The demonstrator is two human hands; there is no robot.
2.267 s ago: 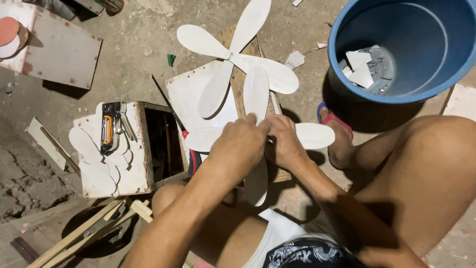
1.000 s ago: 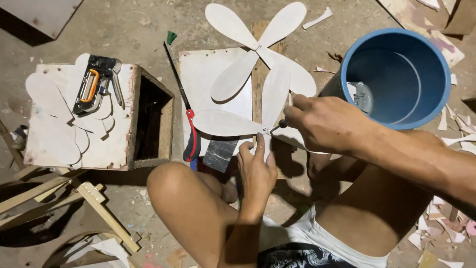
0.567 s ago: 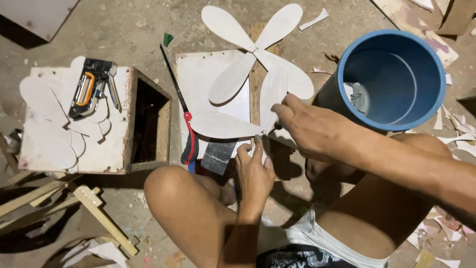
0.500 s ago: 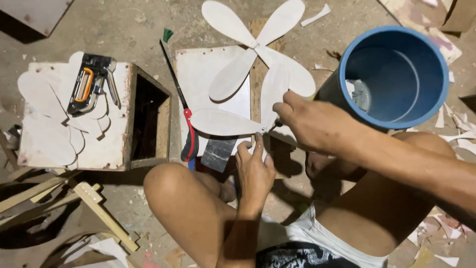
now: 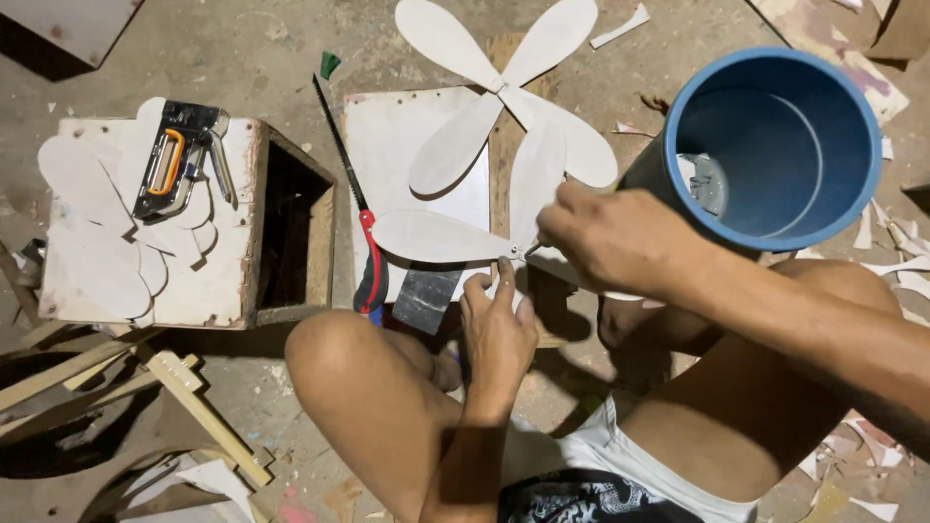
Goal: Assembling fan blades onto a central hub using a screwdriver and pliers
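Seated on the workshop floor, a person pinches the hub of a pale, thin plywood petal-blade pinwheel (image 5: pixel 441 235) with the left hand (image 5: pixel 497 329), while the right hand (image 5: pixel 605 237) closes on it from above, beside a blue plastic bucket (image 5: pixel 775 145). The blades look light, stiff and snappable; the hub seems the safest hold.
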